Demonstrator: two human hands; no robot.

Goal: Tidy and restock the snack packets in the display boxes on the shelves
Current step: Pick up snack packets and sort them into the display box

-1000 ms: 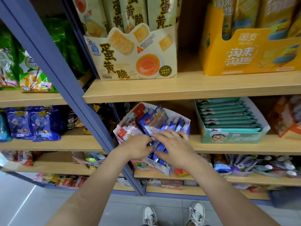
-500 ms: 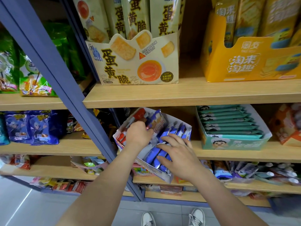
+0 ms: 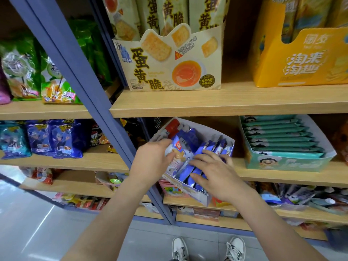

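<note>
Because the white cardboard display box [image 3: 199, 197] at frame centre tilts forward, seemingly overhanging the pale wooden shelf [image 3: 282, 176], it could slide off. The left hand [image 3: 150, 159] pinches one blue-and-white foil snack packet [image 3: 178, 150]; the right hand [image 3: 216, 176] lays spread fingers on the blue packet row [image 3: 188, 174], which may spill if pressed unevenly.

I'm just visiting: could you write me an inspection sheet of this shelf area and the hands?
Surface: wooden shelf, blue upright post.
Job's things: white display box tilted forward past the shelf edge, blue packets inside.
Clutter: jumbled packets on the shelf below.
Hands: left hand grips a blue-and-white packet; right hand rests spread fingers on the row.
Cables: nothing seen.
Surroundings: teal box beside; cream box and yellow box above; grey floor, white shoes.
</note>
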